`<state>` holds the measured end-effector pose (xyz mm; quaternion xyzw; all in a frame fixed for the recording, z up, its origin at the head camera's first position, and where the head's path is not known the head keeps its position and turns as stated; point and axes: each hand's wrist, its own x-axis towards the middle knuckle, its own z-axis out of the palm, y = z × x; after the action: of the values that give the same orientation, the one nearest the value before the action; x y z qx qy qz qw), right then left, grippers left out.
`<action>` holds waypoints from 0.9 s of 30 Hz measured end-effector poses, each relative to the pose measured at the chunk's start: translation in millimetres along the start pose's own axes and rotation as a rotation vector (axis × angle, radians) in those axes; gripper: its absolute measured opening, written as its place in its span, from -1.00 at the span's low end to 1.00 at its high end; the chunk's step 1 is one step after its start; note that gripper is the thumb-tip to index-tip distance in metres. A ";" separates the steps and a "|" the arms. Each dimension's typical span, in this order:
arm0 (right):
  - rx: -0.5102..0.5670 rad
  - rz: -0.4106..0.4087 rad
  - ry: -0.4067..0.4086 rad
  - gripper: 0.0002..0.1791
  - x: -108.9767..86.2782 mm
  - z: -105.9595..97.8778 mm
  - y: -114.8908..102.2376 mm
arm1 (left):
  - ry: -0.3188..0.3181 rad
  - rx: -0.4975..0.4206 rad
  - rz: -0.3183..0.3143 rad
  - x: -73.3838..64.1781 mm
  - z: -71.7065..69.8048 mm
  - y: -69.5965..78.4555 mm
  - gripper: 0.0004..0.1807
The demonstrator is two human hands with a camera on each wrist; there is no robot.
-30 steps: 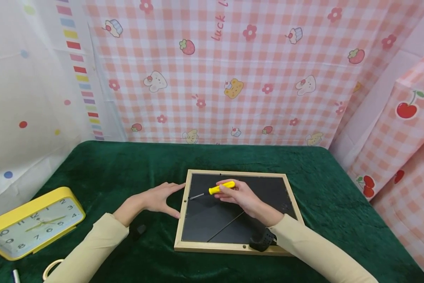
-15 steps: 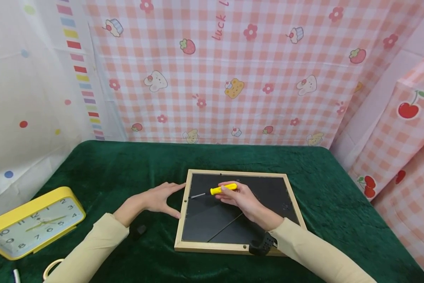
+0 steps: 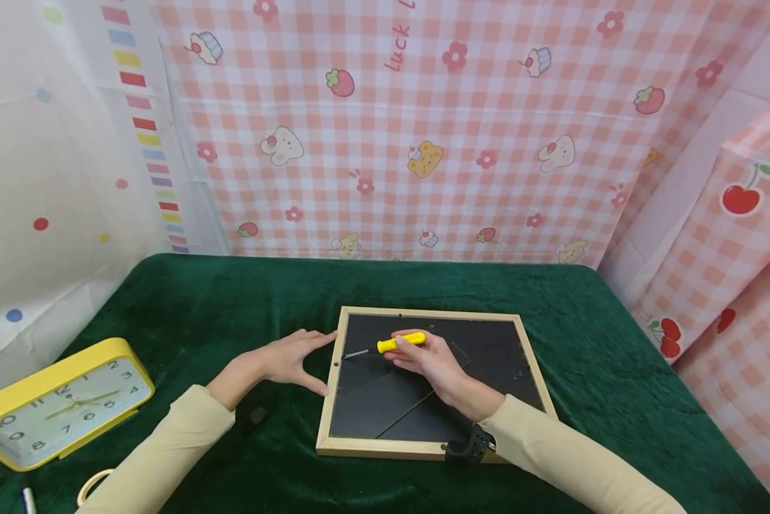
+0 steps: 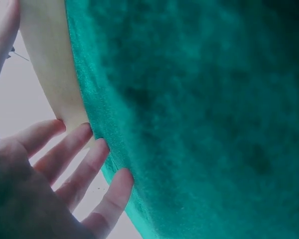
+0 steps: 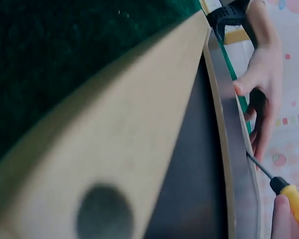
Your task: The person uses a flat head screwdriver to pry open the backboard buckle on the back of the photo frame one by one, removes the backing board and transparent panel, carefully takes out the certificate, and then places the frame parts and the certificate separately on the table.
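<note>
A wooden picture frame lies back side up on the green cloth, its black backing board showing. My right hand pinches a screwdriver by its yellow handle, held low and slanted over the board. In the head view the shaft's tip is right at the inner edge of the frame's left rail; the right wrist view shows the screwdriver with its tip at that same rail. My left hand spreads thumb and forefinger against the outer left side, its fingers straight.
A yellow clock stands at the left of the table. A small dark object lies by the left sleeve. Near the front left are a pale ring and a white pen-like stick. A checked curtain hangs behind.
My right hand dips right, then shifts slightly left again with the screwdriver, whose tip stays by the left rail. The left hand and the frame keep their places.
</note>
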<state>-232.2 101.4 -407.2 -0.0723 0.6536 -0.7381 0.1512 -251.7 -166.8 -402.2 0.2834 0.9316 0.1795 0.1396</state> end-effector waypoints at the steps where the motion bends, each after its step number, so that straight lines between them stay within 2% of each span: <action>1: -0.016 -0.014 0.006 -0.54 -0.4 2.0 -0.8 | -0.002 0.001 0.000 0.0 0.0 -0.2 0.14; 6: -0.147 -0.094 0.052 -0.59 -1.7 12.9 -7.4 | -0.005 -0.004 0.000 0.4 0.8 -1.3 0.13; 10: -0.239 -0.114 0.081 -0.64 -1.0 16.3 -12.3 | 0.004 -0.008 -0.004 -2.1 2.2 1.9 0.06; 15: -0.269 -0.109 0.069 -0.67 0.4 14.3 -13.9 | 0.003 -0.030 0.016 -20.7 8.2 17.1 -0.07; 19: -0.278 -0.122 0.046 -0.66 1.5 13.1 -15.7 | -0.025 -0.046 -0.012 -37.7 14.4 35.1 -0.01; 22: -0.315 -0.150 0.037 -0.68 -1.4 16.2 -23.0 | -0.021 -0.015 -0.033 -42.7 17.4 46.6 0.04; 27: -0.473 -0.250 0.044 -0.73 -11.3 30.9 -41.4 | -0.013 0.039 -0.061 -42.0 19.4 54.6 0.04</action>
<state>-217.4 80.0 -361.2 -0.1698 0.7971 -0.5791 0.0237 -184.9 -143.8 -390.3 0.2588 0.9422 0.1551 0.1455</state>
